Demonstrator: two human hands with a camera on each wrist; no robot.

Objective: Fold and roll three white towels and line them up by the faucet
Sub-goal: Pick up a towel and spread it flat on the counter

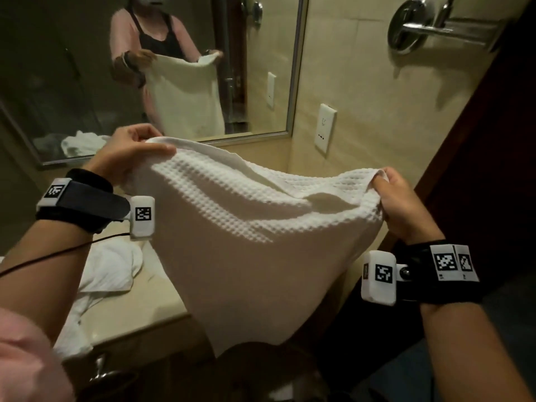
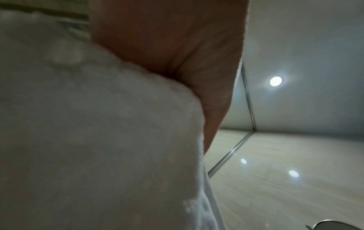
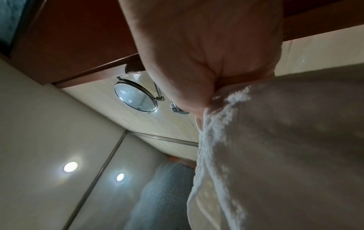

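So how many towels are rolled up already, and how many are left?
None look rolled yet. The left hand and right hand pinch the top corners of one waffle-weave towel, spread open in the air above the counter. White towels lie crumpled on the counter, though how many I cannot tell. No faucet or finished roll is in view, so nearly all the folding, rolling and lining up is left.

A framed wall mirror [image 1: 293, 82] hung above a beige countertop [image 1: 162, 297]. Right of the mirror, two white wall plates [image 1: 325, 128] sat on the tiled wall, one lower and nearer than the other. A chrome fitting [image 1: 412, 24] projected from the wall at upper right. A round swivel mirror [image 3: 135, 97] and recessed ceiling lights [image 3: 70, 166] appeared in the right wrist view.
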